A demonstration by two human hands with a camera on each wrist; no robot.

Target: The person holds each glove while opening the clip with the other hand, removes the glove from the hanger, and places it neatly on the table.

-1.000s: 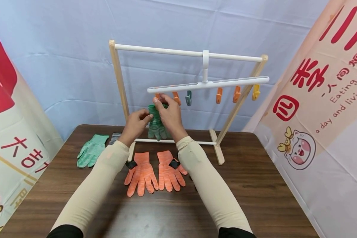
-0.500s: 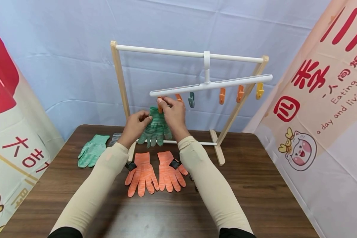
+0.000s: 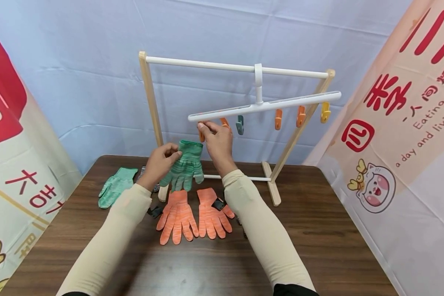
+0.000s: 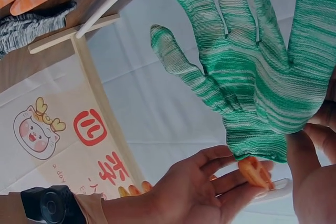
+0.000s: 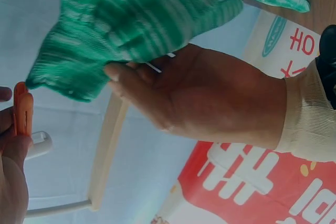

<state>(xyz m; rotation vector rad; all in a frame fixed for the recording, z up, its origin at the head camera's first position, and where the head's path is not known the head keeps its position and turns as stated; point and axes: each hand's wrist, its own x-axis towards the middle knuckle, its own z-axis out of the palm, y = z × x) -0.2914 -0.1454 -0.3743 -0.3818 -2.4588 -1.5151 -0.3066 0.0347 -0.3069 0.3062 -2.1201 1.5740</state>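
A striped green knit glove (image 3: 186, 164) hangs fingers down from my left hand (image 3: 159, 162), which pinches it at the side near the cuff. My right hand (image 3: 219, 144) pinches an orange clip (image 3: 201, 135) under the left end of the white hanger (image 3: 240, 110). In the right wrist view, the clip (image 5: 22, 111) is right beside a corner of the glove's cuff (image 5: 68, 77). The left wrist view shows the same clip (image 4: 254, 172) between the right thumb and fingers, overlapping the cuff's edge. Below lie two orange gloves (image 3: 177, 216) side by side, fingers toward me.
The hanger hooks over the white top rail (image 3: 207, 64) of a wood-ended rack and tilts down leftward. More clips hang along it, orange, a grey-green one (image 3: 240, 125) and a yellow one (image 3: 325, 112). Another green glove (image 3: 116, 187) lies at left on the brown table (image 3: 318, 238).
My left hand has drawn the green glove left and down, away from behind my right hand, into fuller view. The right hand stays at the orange clip; the hanger's left end sits slightly lower.
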